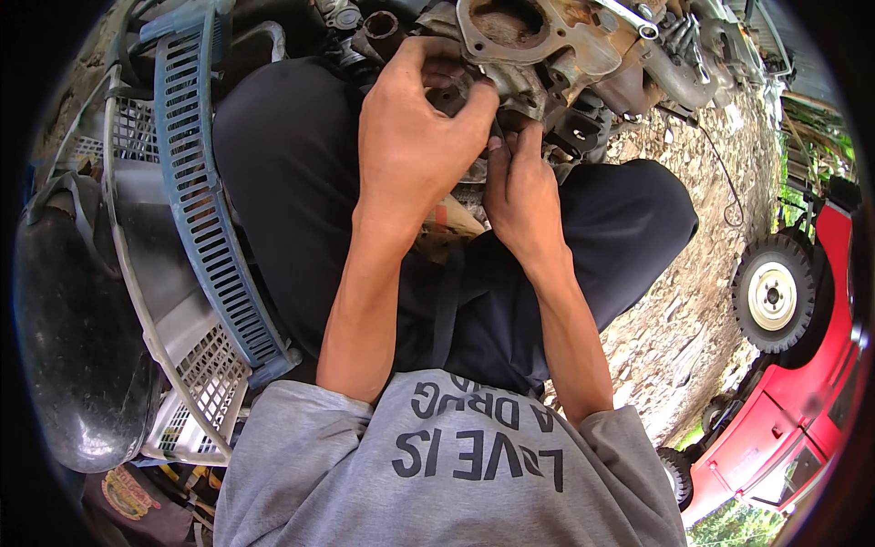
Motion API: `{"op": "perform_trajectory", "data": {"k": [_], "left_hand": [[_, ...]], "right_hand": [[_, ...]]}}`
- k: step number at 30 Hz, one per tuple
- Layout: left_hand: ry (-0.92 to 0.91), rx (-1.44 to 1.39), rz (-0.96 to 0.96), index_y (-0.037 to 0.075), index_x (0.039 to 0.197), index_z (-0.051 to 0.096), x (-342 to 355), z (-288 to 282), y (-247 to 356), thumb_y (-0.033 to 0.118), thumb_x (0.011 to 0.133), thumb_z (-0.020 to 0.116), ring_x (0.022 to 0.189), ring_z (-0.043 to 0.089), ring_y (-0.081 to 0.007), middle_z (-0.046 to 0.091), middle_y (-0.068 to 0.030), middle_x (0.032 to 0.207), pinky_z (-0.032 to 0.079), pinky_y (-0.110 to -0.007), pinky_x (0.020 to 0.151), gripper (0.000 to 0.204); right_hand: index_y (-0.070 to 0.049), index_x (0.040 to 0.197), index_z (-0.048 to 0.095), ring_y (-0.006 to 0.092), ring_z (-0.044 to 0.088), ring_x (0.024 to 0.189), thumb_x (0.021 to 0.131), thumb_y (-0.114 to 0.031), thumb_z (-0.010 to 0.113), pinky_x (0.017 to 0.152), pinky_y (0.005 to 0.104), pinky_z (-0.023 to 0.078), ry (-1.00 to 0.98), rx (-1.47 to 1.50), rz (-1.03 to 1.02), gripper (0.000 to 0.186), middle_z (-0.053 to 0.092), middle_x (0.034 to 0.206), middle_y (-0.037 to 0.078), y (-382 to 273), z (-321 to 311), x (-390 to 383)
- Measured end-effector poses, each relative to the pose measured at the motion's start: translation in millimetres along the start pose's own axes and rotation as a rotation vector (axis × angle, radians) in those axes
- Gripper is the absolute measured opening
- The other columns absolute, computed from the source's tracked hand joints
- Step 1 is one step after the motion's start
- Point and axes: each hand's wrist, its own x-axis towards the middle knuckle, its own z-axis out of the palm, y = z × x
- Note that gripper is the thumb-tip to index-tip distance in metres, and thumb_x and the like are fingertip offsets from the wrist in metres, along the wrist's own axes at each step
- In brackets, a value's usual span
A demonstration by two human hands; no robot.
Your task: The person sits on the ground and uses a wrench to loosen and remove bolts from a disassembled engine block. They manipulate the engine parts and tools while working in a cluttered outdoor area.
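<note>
My left hand (415,146) is curled, its fingers wrapped over a dark, rusty metal part (444,97) with a small hole in it. The thumb reaches across that part's right side. Close beside it, my right hand (526,201) is closed, with thumb and bent fingers pressed together against the underside of the greasy metalwork. Whatever sits between those right fingertips is dark and mostly hidden. Just beyond both hands stands an engine assembly with a flat, brownish metal flange (538,53) around a large round opening.
A blue slotted plastic basket rim (196,182) and a white plastic crate (137,273) stand at my left, beside a glossy black rounded object (82,328). Stony ground (674,264) lies to the right. Farther right is a red vehicle (784,428) with an exposed wheel (773,294).
</note>
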Motion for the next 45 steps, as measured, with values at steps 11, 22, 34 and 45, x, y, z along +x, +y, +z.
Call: {"op": "perform_trajectory", "data": {"k": [11,22,34,45], "left_hand": [[0.04,0.026,0.002,-0.002,0.104,0.072,-0.9,-1.8,2.2,0.023,0.084,0.079,0.082,0.073,-0.021,0.076,-0.0142,0.089,0.055,-0.034,0.078,0.033],[-0.002,0.126,0.073,-0.004,0.093,0.068,-0.8,-9.6,4.3,0.014,0.088,0.059,0.087,0.067,-0.042,0.07,-0.0228,0.088,0.053,-0.048,0.079,0.021],[0.087,0.154,0.087,-0.001,0.108,0.068,-1.7,-0.5,2.1,0.018,0.092,0.067,0.083,0.07,-0.0341,0.072,-0.018,0.096,0.053,-0.04,0.076,0.025],[0.081,0.333,0.208,0.0,0.092,0.06,1.1,17.8,-11.3,0.013,0.098,0.054,0.088,0.06,-0.0392,0.064,-0.0157,0.088,0.046,-0.048,0.078,0.015]], "right_hand": [[-0.004,0.118,0.065,0.0392,0.069,0.083,0.099,-0.011,0.06,0.075,0.0448,0.054,0.141,-0.175,-0.145,0.021,0.071,0.091,0.02,-23.1,-51.2,-5.4],[-0.002,0.104,0.073,0.0258,0.061,0.063,0.084,-0.004,0.078,0.061,0.0352,0.048,0.178,-0.242,-0.397,0.021,0.069,0.081,0.011,-79.0,-79.8,-0.2],[0.002,0.117,0.067,0.036,0.066,0.082,0.096,-0.008,0.064,0.074,0.041,0.052,-0.087,-0.266,0.004,0.024,0.069,0.091,0.02,-54.8,-79.9,-25.2],[0.0,0.119,0.07,0.013,0.063,0.075,0.102,-0.01,0.061,0.071,0.0273,0.05,-0.183,0.239,0.218,0.022,0.07,0.086,0.009,-22.6,-97.4,-0.2]]}}
